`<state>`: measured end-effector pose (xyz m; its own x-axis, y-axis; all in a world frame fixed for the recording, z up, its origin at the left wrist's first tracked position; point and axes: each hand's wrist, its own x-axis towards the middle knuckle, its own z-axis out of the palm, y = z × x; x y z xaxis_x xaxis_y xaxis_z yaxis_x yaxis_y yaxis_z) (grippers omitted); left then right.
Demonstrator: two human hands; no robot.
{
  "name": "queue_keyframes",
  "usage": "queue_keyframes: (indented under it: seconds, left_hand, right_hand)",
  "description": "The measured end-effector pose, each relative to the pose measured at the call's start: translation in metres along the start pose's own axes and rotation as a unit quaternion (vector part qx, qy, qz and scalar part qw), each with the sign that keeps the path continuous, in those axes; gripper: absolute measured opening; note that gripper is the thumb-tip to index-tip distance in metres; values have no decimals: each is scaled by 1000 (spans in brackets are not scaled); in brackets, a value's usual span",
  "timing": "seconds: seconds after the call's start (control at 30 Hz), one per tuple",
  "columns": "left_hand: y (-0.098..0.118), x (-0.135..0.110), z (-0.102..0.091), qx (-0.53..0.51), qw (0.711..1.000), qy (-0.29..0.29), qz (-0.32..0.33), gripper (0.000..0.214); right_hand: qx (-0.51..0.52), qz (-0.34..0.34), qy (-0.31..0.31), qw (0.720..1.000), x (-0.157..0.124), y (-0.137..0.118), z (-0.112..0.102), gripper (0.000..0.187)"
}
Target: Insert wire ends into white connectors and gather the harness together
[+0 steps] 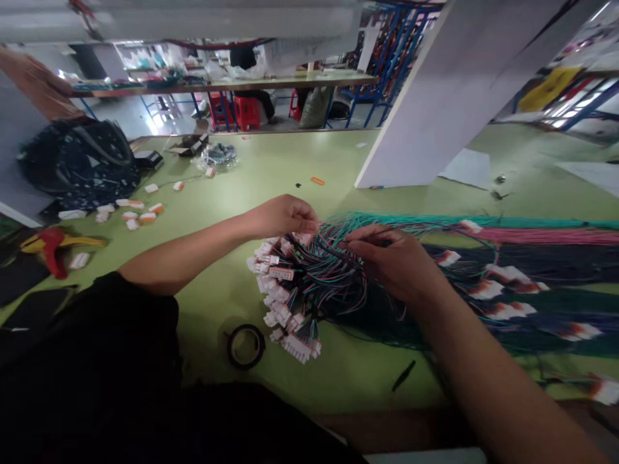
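A thick bundle of wires [338,277], green, black and pink, lies across the table and ends in a cluster of white connectors [278,290]. My left hand [287,218] is over the top of that cluster, fingers curled and pinched at the wires just behind the connectors. Close by on the right, my right hand [391,254] has its thumb and fingers closed on thin wires of the same bundle. Its fingertips are partly blurred. More white and orange connectors [507,283] rest on the wires to the right.
A roll of black tape [245,346] lies near the front edge. At left are loose connectors [133,216], a yellow and red tool [58,248] and a dark patterned bag [80,164]. A white upright panel [435,96] stands on the green table [271,167] behind the wires.
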<state>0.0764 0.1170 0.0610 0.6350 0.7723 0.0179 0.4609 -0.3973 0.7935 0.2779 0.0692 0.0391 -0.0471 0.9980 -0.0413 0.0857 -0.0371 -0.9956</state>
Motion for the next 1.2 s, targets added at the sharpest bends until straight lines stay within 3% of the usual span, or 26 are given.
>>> queue_keyframes:
  seconds: [0.2,0.37,0.57,1.0,1.2]
  left_hand:
    - [8,-6,6,-77,996,8,44,14]
    - [-1,-10,13,-147,989,1,29,14]
    - [-9,-12,17,-180,984,-5,4,15]
    - [-9,-13,20,-186,982,16,32,14]
    - [-8,-14,22,-188,981,28,34,15]
  right_hand:
    - [-105,-143,51,983,-17,-7,7,10]
    - [-190,-209,81,956,-26,-8,14,6]
    - [-223,-205,88,949,-22,-6,14,9]
    - [-235,-178,65,953,-19,-4,21,13]
    - [-232,-186,99,950,-18,0,23,15]
